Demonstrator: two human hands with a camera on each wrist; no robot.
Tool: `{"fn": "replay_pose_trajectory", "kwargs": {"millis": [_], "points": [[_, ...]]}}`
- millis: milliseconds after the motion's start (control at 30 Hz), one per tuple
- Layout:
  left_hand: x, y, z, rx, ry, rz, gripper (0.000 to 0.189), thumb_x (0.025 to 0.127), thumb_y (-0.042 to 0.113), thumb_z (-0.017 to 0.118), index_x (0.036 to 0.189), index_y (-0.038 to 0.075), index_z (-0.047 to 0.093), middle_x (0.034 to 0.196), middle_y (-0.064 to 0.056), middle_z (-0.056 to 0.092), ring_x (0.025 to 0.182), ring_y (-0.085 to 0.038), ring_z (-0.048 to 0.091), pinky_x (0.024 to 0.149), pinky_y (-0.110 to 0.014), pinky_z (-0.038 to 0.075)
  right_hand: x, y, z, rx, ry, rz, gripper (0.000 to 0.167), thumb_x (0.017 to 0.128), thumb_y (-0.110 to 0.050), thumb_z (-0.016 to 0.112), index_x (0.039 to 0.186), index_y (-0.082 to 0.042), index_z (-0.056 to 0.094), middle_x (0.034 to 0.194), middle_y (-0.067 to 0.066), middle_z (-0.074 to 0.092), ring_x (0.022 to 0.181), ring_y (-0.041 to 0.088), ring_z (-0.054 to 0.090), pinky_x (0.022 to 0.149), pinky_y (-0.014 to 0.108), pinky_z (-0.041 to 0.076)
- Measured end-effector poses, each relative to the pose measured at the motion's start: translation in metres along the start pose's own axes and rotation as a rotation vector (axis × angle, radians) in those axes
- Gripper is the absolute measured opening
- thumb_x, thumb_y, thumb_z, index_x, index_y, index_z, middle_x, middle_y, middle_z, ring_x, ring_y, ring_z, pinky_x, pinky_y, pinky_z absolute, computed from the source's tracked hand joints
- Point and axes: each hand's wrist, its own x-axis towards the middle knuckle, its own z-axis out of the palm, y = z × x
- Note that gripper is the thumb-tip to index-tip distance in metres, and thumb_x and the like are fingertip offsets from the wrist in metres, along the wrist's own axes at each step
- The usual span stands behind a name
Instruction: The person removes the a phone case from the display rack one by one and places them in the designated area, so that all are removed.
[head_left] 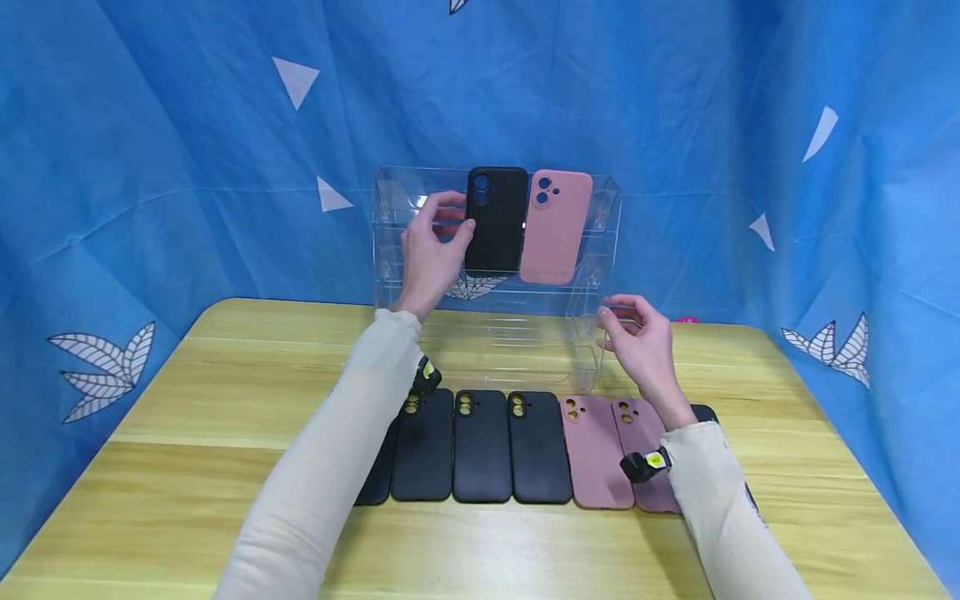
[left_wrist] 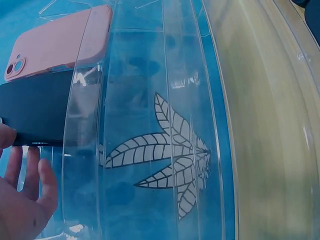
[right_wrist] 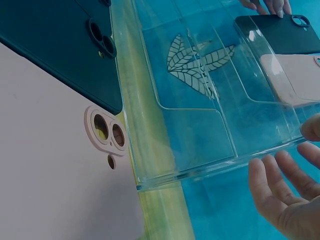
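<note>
A clear acrylic display rack [head_left: 384,267] stands at the back of the table. On its top tier a black phone case [head_left: 497,229] leans upright, camera cutouts at the upper left. Its left edge is pinched by my left hand [head_left: 437,250], thumb in front and fingers behind. Right beside it leans a pink phone case [head_left: 557,233]. Lower down, my right hand [head_left: 642,337] holds the rack's right side panel, with the thumb on the inner side and fingertips [right_wrist: 257,170] along the outside. The lower tiers show only the curtain and table through them.
In front of the rack lies a row of phone cases: several black cases [head_left: 483,450], two pink cases [head_left: 597,454] and another black case [head_left: 705,413] at the right, partly under my right forearm. My left sleeve covers the row's left end. A blue curtain [head_left: 187,150] hangs behind the wooden table [head_left: 187,500].
</note>
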Motion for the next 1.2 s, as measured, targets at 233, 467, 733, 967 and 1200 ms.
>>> {"fn": "replay_pose_trajectory", "kwargs": {"millis": [233, 467, 733, 967, 1200], "points": [[-0.0006, -0.0015, -0.0046, -0.046, 0.025, 0.001, 0.030, 0.100, 0.016, 0.066, 0.130, 0.019, 0.062, 0.118, -0.008, 0.066, 0.103, -0.023, 0.068, 0.093, -0.036, 0.059, 0.0001, 0.0005, 0.0000, 0.005, 0.001, -0.004, 0.041, 0.104, -0.032, 0.060, 0.133, -0.003, 0.060, 0.123, 0.018, 0.064, 0.095, 0.009, 0.069, 0.073, 0.021, 0.063], [-0.0017, -0.0038, -0.0077, -0.067, -0.017, -0.013, 0.031, 0.102, 0.016, 0.063, 0.132, 0.021, 0.057, 0.124, -0.008, 0.065, 0.105, -0.023, 0.068, 0.093, -0.038, 0.060, -0.0003, 0.0007, 0.0003, 0.006, 0.001, -0.004, 0.043, 0.104, -0.031, 0.060, 0.134, -0.001, 0.059, 0.122, 0.016, 0.064, 0.096, 0.010, 0.069, 0.073, 0.021, 0.063], [0.0000, -0.0068, -0.0072, -0.112, -0.056, -0.005, 0.031, 0.103, 0.013, 0.060, 0.133, 0.018, 0.054, 0.125, -0.011, 0.066, 0.106, -0.022, 0.066, 0.092, -0.038, 0.059, -0.0005, 0.0004, -0.0002, 0.002, 0.001, -0.005, 0.042, 0.104, -0.032, 0.060, 0.134, -0.003, 0.059, 0.123, 0.017, 0.064, 0.096, 0.009, 0.069, 0.073, 0.021, 0.063], [0.0020, -0.0052, -0.0058, -0.134, -0.067, -0.007, 0.030, 0.104, 0.010, 0.057, 0.133, 0.016, 0.052, 0.124, -0.013, 0.061, 0.107, -0.025, 0.062, 0.094, -0.038, 0.056, 0.0001, 0.0011, -0.0001, -0.002, -0.003, -0.002, 0.043, 0.104, -0.033, 0.059, 0.135, -0.003, 0.059, 0.124, 0.018, 0.064, 0.097, 0.010, 0.070, 0.073, 0.021, 0.063], [0.0024, -0.0015, -0.0053, -0.185, 0.004, 0.056, 0.030, 0.103, 0.007, 0.056, 0.132, 0.012, 0.052, 0.120, -0.015, 0.059, 0.101, -0.024, 0.060, 0.090, -0.033, 0.054, 0.0006, 0.0019, -0.0013, 0.008, -0.007, 0.008, 0.044, 0.104, -0.033, 0.059, 0.136, -0.004, 0.058, 0.124, 0.017, 0.064, 0.097, 0.009, 0.069, 0.075, 0.023, 0.063]]}}
